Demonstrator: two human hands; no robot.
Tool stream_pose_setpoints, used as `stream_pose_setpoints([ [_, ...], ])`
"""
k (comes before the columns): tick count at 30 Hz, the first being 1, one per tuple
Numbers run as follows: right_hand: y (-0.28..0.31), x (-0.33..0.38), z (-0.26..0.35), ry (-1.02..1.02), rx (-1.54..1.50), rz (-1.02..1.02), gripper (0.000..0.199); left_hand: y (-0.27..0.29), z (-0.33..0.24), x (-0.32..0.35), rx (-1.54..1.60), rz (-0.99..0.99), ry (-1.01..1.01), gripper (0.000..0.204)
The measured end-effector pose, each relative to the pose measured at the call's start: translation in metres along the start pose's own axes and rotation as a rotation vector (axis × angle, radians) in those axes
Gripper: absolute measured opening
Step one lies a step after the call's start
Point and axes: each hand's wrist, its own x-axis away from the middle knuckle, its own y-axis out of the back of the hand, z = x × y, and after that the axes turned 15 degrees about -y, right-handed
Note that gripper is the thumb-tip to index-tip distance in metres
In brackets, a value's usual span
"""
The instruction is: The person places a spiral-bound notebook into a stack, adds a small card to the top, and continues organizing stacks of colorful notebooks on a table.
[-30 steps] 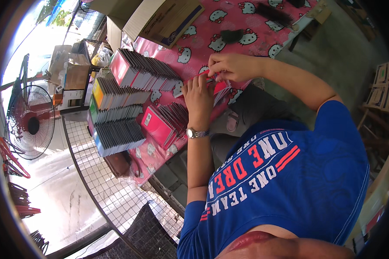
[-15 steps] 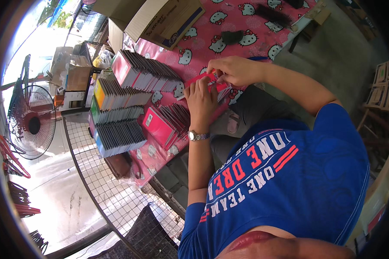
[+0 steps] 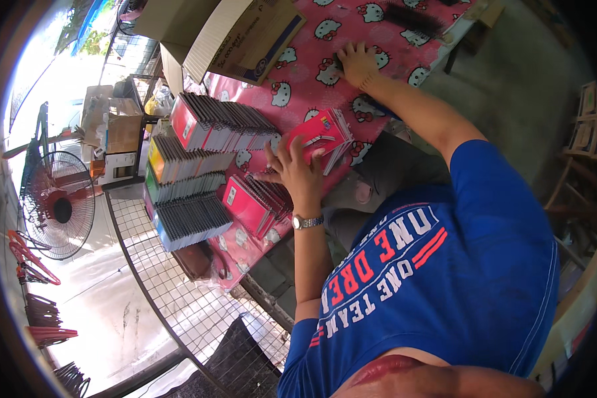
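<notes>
My left hand (image 3: 298, 171) is open, fingers spread, above the near edge of a small pile of red notebooks (image 3: 328, 127). I cannot tell whether its fingertips touch the top cover. Beside it on the left leans a stack of red spiral notebooks (image 3: 247, 204). Farther out, my right hand (image 3: 359, 66) curls its fingers over a dark green pad (image 3: 339, 64), which is mostly hidden beneath the palm. Several spiral notebooks with red covers (image 3: 222, 125) stand in a long fanned row on the left of the table.
Yellow (image 3: 158, 155) and blue notebook stacks (image 3: 191, 219) line the table's left side. An open cardboard box (image 3: 255, 46) stands at the far side, a dark brush (image 3: 411, 20) at the far right. A fan (image 3: 61, 209) and wire mesh (image 3: 154, 265) are at left. Pink patterned cloth covers the table (image 3: 305, 76).
My right hand has left the red notebooks and reached outward onto the dark green pad. My left hand has lifted off the pile slightly and spread its fingers.
</notes>
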Motion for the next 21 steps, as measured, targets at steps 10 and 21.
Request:
stream_pose_setpoints([
  [10, 0.138, -0.029, -0.007, 0.625, -1.188, 1.833, 0.050, -0.016, 0.004, -0.018, 0.367, -0.080, 0.039, 0.034],
  [21, 0.139, -0.027, -0.008, 0.550, -1.204, 1.846, 0.047, -0.017, -0.001, -0.015, 0.398, -0.108, 0.087, 0.035],
])
